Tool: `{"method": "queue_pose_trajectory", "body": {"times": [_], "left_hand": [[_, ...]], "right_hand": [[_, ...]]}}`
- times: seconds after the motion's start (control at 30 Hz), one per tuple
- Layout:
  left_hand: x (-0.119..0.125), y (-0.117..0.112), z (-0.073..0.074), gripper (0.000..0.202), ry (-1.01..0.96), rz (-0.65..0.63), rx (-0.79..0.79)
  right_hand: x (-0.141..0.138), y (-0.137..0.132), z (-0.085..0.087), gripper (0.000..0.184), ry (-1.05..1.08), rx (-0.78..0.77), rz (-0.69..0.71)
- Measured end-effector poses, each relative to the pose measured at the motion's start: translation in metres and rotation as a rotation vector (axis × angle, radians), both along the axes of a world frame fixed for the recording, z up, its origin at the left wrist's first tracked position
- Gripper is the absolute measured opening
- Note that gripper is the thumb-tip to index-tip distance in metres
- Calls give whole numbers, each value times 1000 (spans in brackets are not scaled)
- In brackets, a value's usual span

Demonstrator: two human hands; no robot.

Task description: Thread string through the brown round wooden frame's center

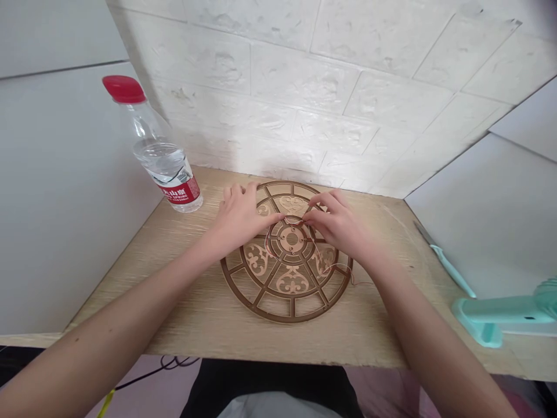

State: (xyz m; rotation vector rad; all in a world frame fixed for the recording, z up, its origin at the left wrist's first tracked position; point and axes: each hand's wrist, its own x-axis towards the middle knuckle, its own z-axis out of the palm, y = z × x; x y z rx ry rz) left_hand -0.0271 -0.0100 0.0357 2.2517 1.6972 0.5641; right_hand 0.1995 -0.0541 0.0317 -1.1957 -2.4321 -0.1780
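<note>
A round brown openwork frame (292,318) with spokes, scroll cut-outs and a small central hub lies on the wooden table. A thin reddish-white wire (343,268) loops round the hub and trails off past the frame's right edge. My left hand (239,215) lies over the frame's upper left, its fingers bent at the rim and its thumb stretched onto the hub's upper edge, touching the wire. Above the hub's right side, my right hand (333,219) pinches the wire between thumb and fingers. The pinched piece itself is mostly covered by the fingertips.
A water bottle (174,180) with a red cap stands at the table's back left. On the right lie a knife with a pale turquoise handle (452,271) and a turquoise handheld fan (496,310). A white brick-patterned wall (282,122) and white side panels enclose the tabletop (278,342).
</note>
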Motion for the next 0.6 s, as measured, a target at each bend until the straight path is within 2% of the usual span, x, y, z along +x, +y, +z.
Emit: {"method": "queue_pose_trajectory", "body": {"times": [0.13, 0.3, 0.43, 0.6], "left_hand": [[-1, 0, 1, 97, 20, 12, -2], [-2, 1, 1, 98, 44, 28, 38], [-1, 1, 1, 98, 57, 45, 29], [-1, 2, -1, 95, 57, 37, 32]], "right_hand": [[0, -2, 6, 20, 134, -96, -48], [-2, -13, 27, 26, 149, -371, -297], [-6, -24, 32, 26, 11, -585, -322], [-5, -27, 24, 17, -47, -603, -307]]}}
